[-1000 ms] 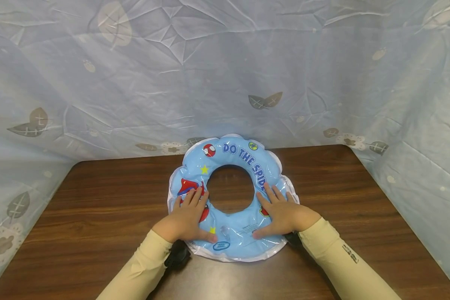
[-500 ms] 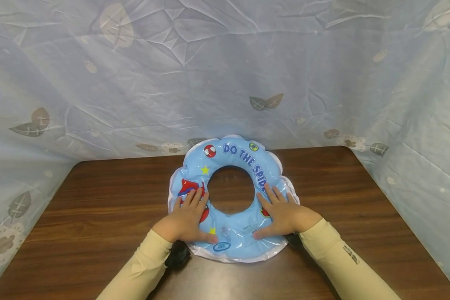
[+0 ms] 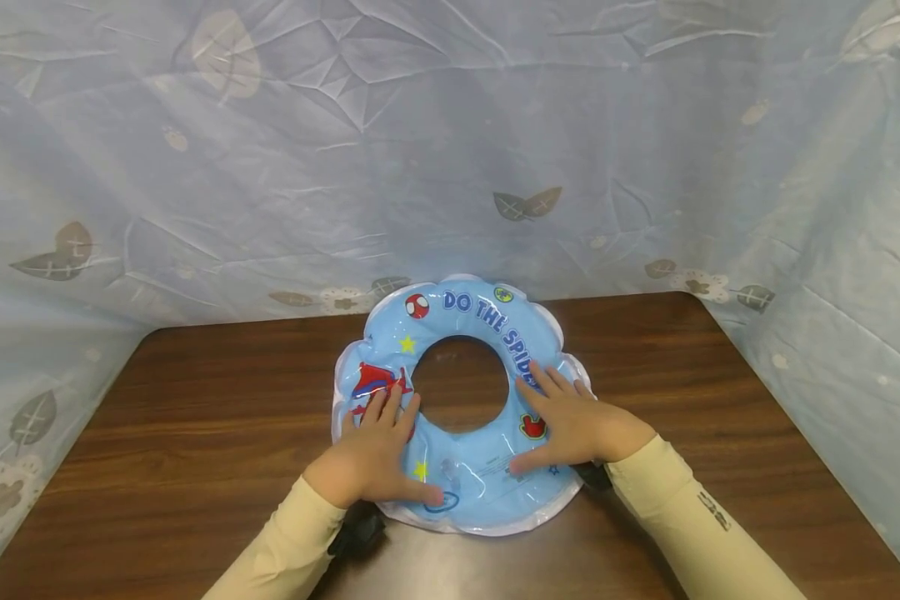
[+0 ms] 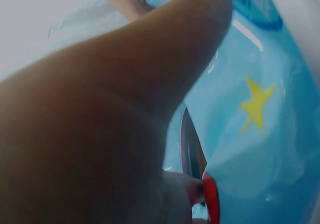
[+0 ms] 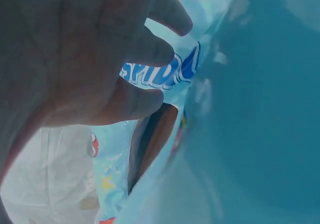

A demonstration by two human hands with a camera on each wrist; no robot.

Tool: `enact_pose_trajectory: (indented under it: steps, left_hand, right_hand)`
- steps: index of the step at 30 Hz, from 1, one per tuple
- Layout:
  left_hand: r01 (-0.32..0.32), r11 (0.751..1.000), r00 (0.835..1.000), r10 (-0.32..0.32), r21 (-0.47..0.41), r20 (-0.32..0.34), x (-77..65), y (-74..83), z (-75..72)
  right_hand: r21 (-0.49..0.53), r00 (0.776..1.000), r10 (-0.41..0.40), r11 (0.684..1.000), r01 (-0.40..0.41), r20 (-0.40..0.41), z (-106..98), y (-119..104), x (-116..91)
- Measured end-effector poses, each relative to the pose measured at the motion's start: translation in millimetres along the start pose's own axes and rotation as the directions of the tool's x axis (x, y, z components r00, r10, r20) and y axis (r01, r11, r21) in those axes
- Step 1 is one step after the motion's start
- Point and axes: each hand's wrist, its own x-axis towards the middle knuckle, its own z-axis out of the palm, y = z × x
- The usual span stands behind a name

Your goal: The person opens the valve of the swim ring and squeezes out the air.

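A blue inflatable swim ring [image 3: 487,492] with a white scalloped edge lies flat at the middle of the table. It bears yellow stars, red cartoon figures and the words "DO THE SPID...". My left hand [image 3: 375,458], fingers spread, is over the ring's left side, its thumb pointing inward near the blue oval mark. Over the opposite side is my right hand [image 3: 581,425], also spread, beside a red print. In the right wrist view, the fingertips [image 5: 155,99] of that hand stand close over the ring [image 5: 250,134]. Neither hand grips it.
The brown wood-grain table [image 3: 217,433] stretches to both sides of the ring. A pale blue-grey curtain [image 3: 420,167] with leaf prints hangs right behind the table and along its sides. Black wrist devices [image 3: 360,529] sit under both cream sleeves [image 3: 690,508].
Both hands have lifted slightly from the ring and shifted a little outward, uncovering more of the red print by the right hand. The ring stays in about the same place.
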Motion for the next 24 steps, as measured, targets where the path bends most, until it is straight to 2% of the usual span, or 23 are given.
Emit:
enact_pose_trajectory:
  steps: [8,17,24]
  left_hand:
    - [0.05,0.998,0.999,-0.05,0.045,-0.01,1.0,7.3,12.6]
    - [0.061,0.995,0.998,-0.061,0.084,-0.005,1.1,11.7,11.8]
    - [0.061,0.993,0.998,-0.06,0.098,-0.012,5.1,11.7,17.2]
  right_hand:
    - [-0.028,1.0,0.01,1.0,-0.009,0.027,8,2,7]
    - [-0.031,0.999,0.017,0.999,-0.016,0.038,8,-2,6]
    - [-0.044,0.999,0.027,0.999,-0.025,0.041,11,-2,8]
